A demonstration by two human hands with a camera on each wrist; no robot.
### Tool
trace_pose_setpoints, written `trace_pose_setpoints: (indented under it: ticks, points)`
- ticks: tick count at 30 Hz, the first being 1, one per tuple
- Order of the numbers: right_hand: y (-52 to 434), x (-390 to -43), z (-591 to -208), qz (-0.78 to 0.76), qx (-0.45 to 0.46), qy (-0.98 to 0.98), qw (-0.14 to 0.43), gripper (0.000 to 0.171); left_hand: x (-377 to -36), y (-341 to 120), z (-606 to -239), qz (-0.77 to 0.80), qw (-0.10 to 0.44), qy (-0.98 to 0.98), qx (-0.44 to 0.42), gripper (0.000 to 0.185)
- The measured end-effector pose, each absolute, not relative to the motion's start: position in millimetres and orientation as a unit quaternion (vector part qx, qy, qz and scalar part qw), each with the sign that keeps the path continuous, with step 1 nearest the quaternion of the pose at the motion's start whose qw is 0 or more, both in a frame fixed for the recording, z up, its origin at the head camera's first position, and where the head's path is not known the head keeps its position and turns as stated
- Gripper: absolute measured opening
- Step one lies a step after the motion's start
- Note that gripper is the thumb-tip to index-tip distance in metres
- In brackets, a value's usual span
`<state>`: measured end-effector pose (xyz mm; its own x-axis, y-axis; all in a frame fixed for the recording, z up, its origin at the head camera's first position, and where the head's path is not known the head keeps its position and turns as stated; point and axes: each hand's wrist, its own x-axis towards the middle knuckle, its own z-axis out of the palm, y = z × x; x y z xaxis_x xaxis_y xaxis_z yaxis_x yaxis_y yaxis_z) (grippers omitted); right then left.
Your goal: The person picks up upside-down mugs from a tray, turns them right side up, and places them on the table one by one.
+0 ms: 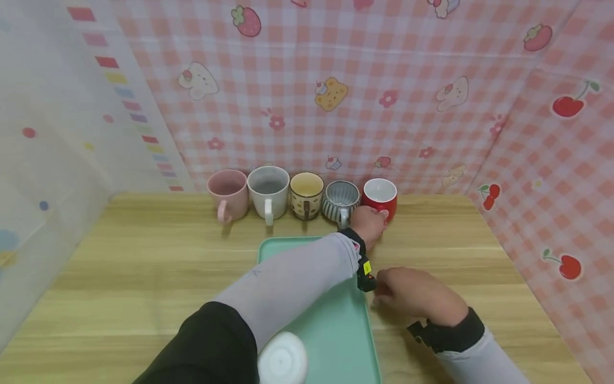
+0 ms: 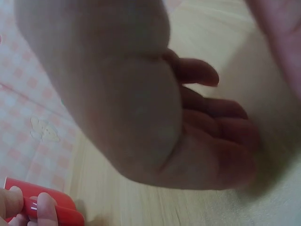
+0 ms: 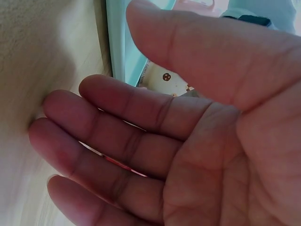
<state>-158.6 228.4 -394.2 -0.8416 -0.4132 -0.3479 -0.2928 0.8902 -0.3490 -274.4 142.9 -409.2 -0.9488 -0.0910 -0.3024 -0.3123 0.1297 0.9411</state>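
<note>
A red mug (image 1: 380,193) with a white inside stands at the right end of a row of mugs by the back wall. My left hand (image 1: 376,220) reaches across the green tray (image 1: 336,330) and is on the mug's near side, hiding its handle. In the left wrist view, fingertips pinch the red mug (image 2: 56,209) at the lower left, while the palm (image 2: 141,117) fills the frame. My right hand (image 1: 408,293) rests on the table just right of the tray. Its fingers (image 3: 117,141) are straight and hold nothing.
Left of the red mug stand a striped grey mug (image 1: 339,200), a spotted mug (image 1: 307,194), a white mug (image 1: 267,189) and a pink mug (image 1: 227,192). A white round object (image 1: 283,360) sits at the tray's near edge. Checked cloth walls enclose the wooden table (image 1: 144,266).
</note>
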Motion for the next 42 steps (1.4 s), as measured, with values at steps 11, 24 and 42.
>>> trace_pose_setpoints:
  ticks: [11, 24, 42]
  points:
    - [219, -157, -396, -0.142, -0.192, 0.95, 0.198, 0.016, -276, 134, -413, 0.631, 0.082, 0.762, -0.123, 0.016]
    - [214, -159, -401, -0.153, -0.188, 0.946, 0.216, 0.017, -272, 114, -404, 0.521, 0.128, 0.842, -0.05, 0.029]
    - [227, -163, -398, -0.152, -0.179, 0.944, 0.232, 0.037, -233, -21, -355, 0.376, 0.172, 0.893, 0.175, 0.041]
